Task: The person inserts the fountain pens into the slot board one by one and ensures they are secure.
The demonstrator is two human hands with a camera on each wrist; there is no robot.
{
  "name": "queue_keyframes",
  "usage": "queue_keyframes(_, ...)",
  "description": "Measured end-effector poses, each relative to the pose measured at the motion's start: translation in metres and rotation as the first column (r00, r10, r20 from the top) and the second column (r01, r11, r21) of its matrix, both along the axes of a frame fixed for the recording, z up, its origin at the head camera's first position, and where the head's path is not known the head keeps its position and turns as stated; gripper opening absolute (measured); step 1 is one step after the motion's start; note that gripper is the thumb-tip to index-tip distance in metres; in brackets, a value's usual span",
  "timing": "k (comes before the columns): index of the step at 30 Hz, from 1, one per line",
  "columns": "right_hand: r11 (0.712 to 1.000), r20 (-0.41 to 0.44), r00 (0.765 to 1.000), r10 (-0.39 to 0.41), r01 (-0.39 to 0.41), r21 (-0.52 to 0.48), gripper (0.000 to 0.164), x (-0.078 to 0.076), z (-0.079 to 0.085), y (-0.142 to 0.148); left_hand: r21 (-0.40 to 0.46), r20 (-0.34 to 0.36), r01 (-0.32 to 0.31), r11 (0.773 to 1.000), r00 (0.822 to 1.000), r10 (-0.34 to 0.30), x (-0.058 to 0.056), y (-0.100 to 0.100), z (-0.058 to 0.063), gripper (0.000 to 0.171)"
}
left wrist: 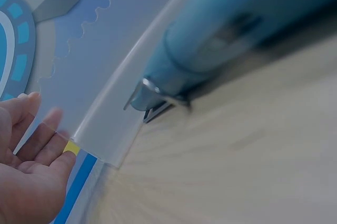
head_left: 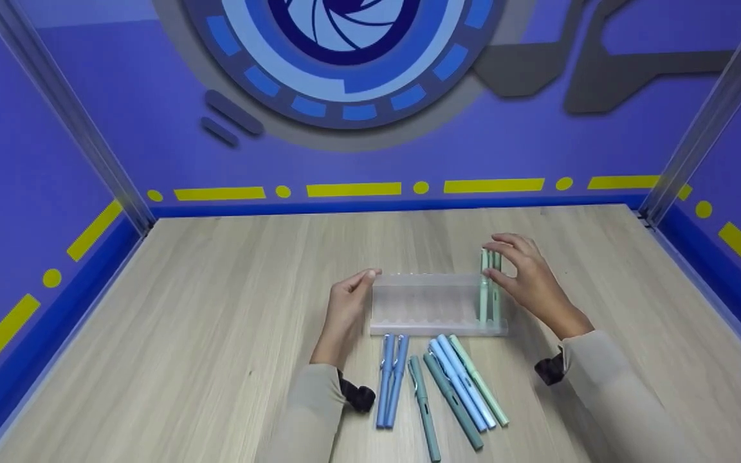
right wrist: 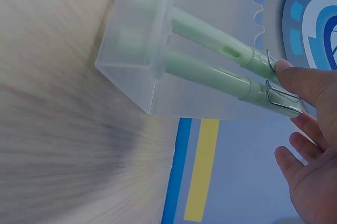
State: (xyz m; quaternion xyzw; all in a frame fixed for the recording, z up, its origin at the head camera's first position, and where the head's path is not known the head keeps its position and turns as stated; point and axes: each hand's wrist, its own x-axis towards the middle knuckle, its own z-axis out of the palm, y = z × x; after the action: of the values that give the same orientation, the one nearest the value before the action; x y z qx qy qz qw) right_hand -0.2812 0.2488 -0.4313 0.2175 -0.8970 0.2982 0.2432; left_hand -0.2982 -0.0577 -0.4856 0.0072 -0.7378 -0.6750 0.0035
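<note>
A translucent plastic pen rack [head_left: 425, 302] with a notched edge stands on the table. My left hand [head_left: 348, 299] pinches its upper left edge, some fingers showing through the plastic in the left wrist view. Two light green pens stand in the rack's right end, clips near the top. My right hand [head_left: 525, 270] pinches the cap of one light green pen [right wrist: 210, 37], thumb against it by the clip. Beside that one leans the other light green pen [right wrist: 210, 77], its cap end near the fingers. Both lower ends sit behind the rack's front lip.
In front of the rack lie two blue pens [head_left: 387, 379], two teal pens [head_left: 453, 400], two light blue pens [head_left: 464, 382] and a light green pen [head_left: 480, 381]. Blue printed walls [head_left: 357, 161] enclose the wooden table [head_left: 216, 321] at the back and sides.
</note>
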Motion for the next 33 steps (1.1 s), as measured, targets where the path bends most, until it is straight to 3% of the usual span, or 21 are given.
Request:
queue_keyframes(15, 0.999, 0.042, 0.999, -0.026, 0.027, -0.017, 0.046, 0.003, -0.002, -0.001, 0.001, -0.016, 0.003, 1.000, 1.000, -0.003, 0.001, 0.000, 0.001, 0.039)
queue_keyframes(25, 0.999, -0.108, 0.994, 0.011, -0.015, -0.040, 0.050, 0.010, -0.004, -0.002, 0.005, -0.012, -0.002, 1.000, 1.000, 0.002, 0.000, 0.000, 0.001, 0.038)
queue_keyframes(33, 0.997, -0.175, 0.984, 0.010, -0.024, -0.080, 0.048, 0.023, -0.008, -0.006, -0.004, -0.046, 0.003, 1.000, 0.999, -0.003, 0.001, -0.001, 0.000, 0.036)
